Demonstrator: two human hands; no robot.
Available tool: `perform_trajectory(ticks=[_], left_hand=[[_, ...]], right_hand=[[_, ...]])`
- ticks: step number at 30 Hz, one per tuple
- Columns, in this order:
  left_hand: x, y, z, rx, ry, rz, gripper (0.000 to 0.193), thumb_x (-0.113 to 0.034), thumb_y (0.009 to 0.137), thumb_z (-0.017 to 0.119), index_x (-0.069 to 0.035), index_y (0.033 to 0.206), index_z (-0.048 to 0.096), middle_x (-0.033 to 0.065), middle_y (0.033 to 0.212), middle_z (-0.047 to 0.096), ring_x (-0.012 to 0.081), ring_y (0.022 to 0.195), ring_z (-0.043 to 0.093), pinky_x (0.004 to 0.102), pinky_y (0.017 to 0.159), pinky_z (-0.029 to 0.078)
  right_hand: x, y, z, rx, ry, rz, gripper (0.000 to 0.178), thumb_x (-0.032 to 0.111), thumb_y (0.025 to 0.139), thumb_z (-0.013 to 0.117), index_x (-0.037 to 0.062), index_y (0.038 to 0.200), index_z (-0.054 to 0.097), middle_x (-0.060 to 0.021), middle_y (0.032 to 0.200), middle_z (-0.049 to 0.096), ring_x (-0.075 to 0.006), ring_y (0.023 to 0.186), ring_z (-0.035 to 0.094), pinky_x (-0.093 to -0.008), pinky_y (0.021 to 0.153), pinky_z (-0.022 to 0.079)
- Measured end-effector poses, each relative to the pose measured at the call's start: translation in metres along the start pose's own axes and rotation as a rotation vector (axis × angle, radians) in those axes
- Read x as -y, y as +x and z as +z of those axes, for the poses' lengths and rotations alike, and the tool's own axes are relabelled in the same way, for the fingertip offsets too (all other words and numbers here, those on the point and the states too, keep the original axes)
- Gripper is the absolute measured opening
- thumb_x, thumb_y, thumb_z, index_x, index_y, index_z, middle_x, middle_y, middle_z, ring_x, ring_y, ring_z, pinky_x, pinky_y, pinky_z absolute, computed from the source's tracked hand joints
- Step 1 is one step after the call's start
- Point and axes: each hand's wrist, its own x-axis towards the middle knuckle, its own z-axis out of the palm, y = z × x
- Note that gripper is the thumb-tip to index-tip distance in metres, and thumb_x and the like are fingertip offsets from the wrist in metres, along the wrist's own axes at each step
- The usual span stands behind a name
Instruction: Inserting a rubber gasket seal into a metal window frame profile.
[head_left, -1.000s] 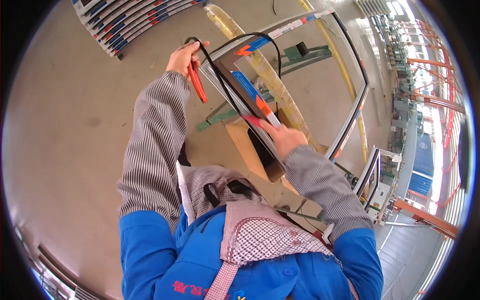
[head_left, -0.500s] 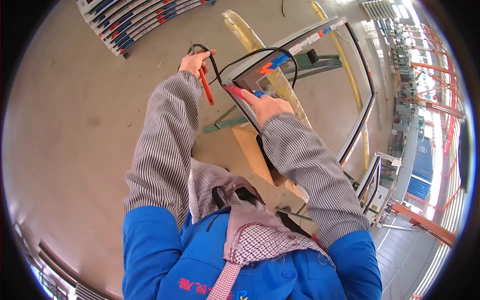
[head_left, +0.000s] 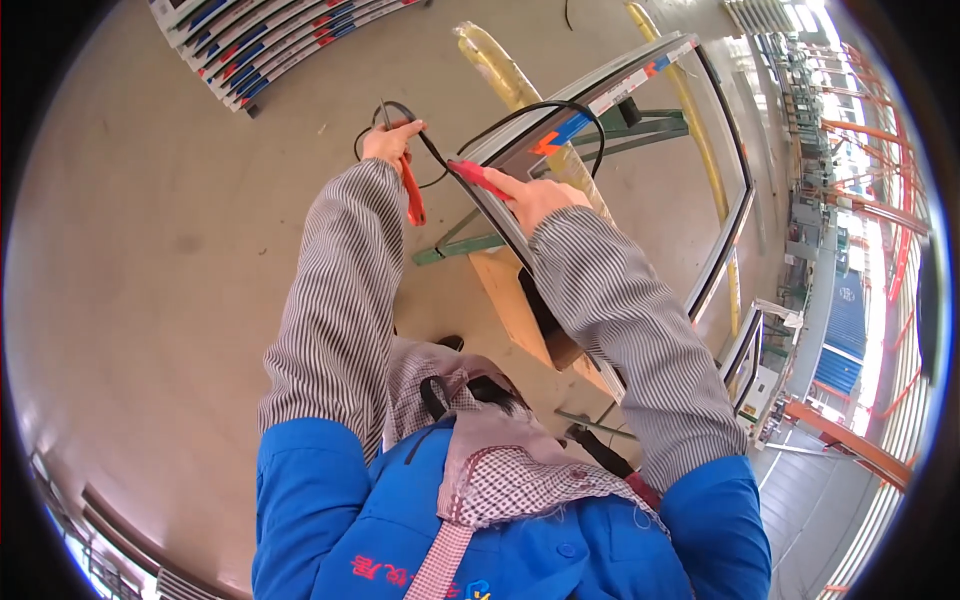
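My left hand (head_left: 388, 145) is closed around a red-handled tool (head_left: 413, 195) with a thin metal tip, and a black rubber strip (head_left: 432, 150) passes through the same fingers. From there the strip leads to the near-left corner of a window frame (head_left: 612, 95); other parts of it loop over the frame and beside my left hand. At that corner my right hand (head_left: 543, 203) grips a pink-red hand tool (head_left: 478, 178), its tip against the strip and the frame edge. The forefinger lies along this tool; its exact kind is unclear.
The frame rests on yellow wrapped bars (head_left: 500, 70) over a green metal stand (head_left: 470, 248). Below the frame's near side is an open cardboard box (head_left: 515, 310). Stacked profiles (head_left: 290, 50) lie at the far left. A smaller black frame (head_left: 745, 375) stands at the right.
My right hand and the pink-red tool have moved slightly up to the frame's corner. My left hand has shifted a little down, and the strip between the hands is straighter.
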Motion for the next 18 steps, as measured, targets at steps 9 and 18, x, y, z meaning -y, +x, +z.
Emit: perform_trajectory(ticks=[9,18], left_hand=[[0.008,-0.008,-0.045,0.151,0.099,-0.063,0.032,-0.019,0.077,0.062,-0.006,0.104,0.052,0.0042,0.084,0.063,0.0068,0.042,0.035,0.0245,0.036,0.032],[-0.054,0.007,-0.036,0.092,0.31,-0.059,0.021,-0.015,0.083,0.053,-0.014,0.104,0.053,0.0001,0.097,0.061,0.0018,0.043,0.034,0.0175,0.038,0.033]], right_hand=[[-0.122,-0.165,0.14,0.356,0.063,0.158,0.046,0.018,0.087,0.036,0.0376,0.128,0.03,-0.0132,0.095,0.058,-0.0273,0.08,0.061,-0.036,0.066,0.048],[-0.2,-0.312,0.279,0.575,0.196,0.589,0.049,0.017,0.081,0.047,0.0283,0.127,0.036,-0.017,0.091,0.061,-0.0303,0.082,0.06,-0.0399,0.068,0.048]])
